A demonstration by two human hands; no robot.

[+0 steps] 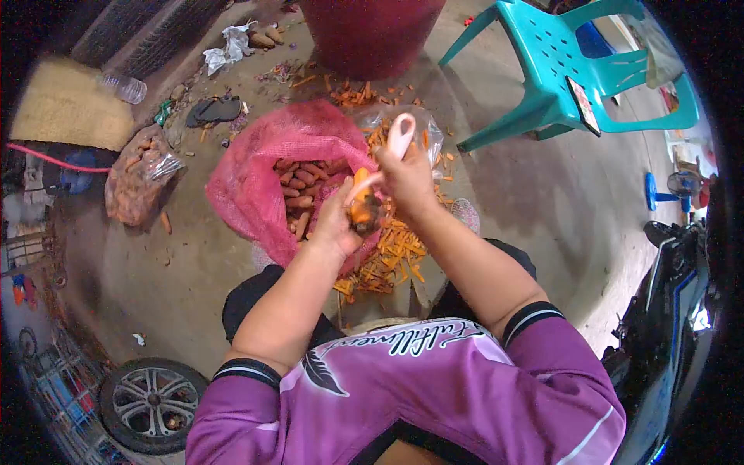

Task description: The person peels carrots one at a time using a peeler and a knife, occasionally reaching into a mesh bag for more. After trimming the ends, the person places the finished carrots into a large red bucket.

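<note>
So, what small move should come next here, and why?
Probably another peeling stroke toward the vegetable's dark end: the left hand grips it, the right hand holds the peeler close over it, and that end isn't orange like the rest.

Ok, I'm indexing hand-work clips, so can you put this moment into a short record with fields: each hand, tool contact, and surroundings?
left hand: grip around an orange root vegetable, dark at its lower end
right hand: holds a pale tool, probably a peeler
contact: tool crosses the vegetable; too blurred to confirm touching
sack: pink mesh sack, open, reddish roots inside
floor: orange peelings scattered
nearby: teal chair, red tub
</note>
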